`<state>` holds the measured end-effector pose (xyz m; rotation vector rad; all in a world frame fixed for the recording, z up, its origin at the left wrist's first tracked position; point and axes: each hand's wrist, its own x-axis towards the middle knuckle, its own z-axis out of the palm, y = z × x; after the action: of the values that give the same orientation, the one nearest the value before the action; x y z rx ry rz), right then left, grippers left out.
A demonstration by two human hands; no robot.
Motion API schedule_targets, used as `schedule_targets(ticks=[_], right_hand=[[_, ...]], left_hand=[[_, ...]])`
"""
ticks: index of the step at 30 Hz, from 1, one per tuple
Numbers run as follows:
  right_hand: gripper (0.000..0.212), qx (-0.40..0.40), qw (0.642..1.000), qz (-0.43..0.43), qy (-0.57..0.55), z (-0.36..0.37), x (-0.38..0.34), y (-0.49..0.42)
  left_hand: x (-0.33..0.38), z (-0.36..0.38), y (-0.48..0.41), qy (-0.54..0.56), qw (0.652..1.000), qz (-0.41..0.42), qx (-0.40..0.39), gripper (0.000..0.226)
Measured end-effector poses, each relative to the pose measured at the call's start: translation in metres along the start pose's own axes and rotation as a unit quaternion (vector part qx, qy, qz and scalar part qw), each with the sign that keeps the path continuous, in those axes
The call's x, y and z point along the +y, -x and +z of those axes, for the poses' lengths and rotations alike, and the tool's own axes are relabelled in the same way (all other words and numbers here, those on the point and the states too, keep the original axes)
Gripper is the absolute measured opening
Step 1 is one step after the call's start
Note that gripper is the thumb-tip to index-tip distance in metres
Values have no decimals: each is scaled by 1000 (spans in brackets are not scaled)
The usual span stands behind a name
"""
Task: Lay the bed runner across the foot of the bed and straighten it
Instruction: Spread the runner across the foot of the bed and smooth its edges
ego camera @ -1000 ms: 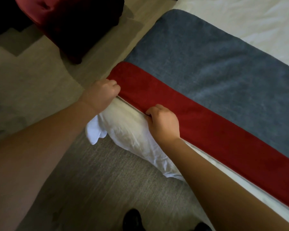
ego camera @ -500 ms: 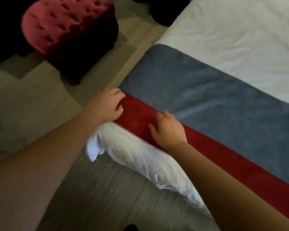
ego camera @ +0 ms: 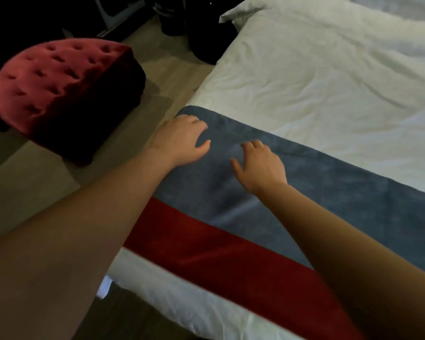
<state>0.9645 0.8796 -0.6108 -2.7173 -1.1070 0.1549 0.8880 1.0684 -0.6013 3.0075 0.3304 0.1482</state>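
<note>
The bed runner (ego camera: 329, 200) lies across the foot of the white bed (ego camera: 317, 77). It has a wide grey-blue band and a red stripe (ego camera: 231, 256) along the near edge. My left hand (ego camera: 182, 141) rests palm down on the grey band at its far left corner, fingers loosely bent. Beside it, a short way to the right, my right hand (ego camera: 260, 163) lies flat on the grey band with fingers spread. Neither hand grips the cloth. White duvet shows below the red stripe.
A red tufted ottoman (ego camera: 59, 94) stands on the floor left of the bed. Dark objects (ego camera: 201, 33) sit by the bed's far left side. Pale floor (ego camera: 15, 187) runs along the left of the bed corner.
Both hands have let go of the runner's red edge and slid up onto the grey band, now lying flat. My view has lifted toward the head of the bed.
</note>
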Motion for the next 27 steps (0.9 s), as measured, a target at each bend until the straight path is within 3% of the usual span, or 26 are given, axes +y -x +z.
schedule_targets(ticks=[9, 19, 24, 27], right_hand=[[46, -42, 998, 35, -6, 17, 58, -70], [33, -101, 992, 76, -24, 63, 101, -130], [32, -62, 988, 129, -52, 77, 121, -160], [24, -81, 983, 155, -54, 81, 134, -175]], left_hand=[[20, 45, -86, -11, 999, -17, -50, 38], [-10, 105, -153, -12, 994, 1, -112, 24], [-17, 125, -187, -26, 994, 52, -97, 23], [-21, 137, -206, -10, 989, 76, -125, 26]])
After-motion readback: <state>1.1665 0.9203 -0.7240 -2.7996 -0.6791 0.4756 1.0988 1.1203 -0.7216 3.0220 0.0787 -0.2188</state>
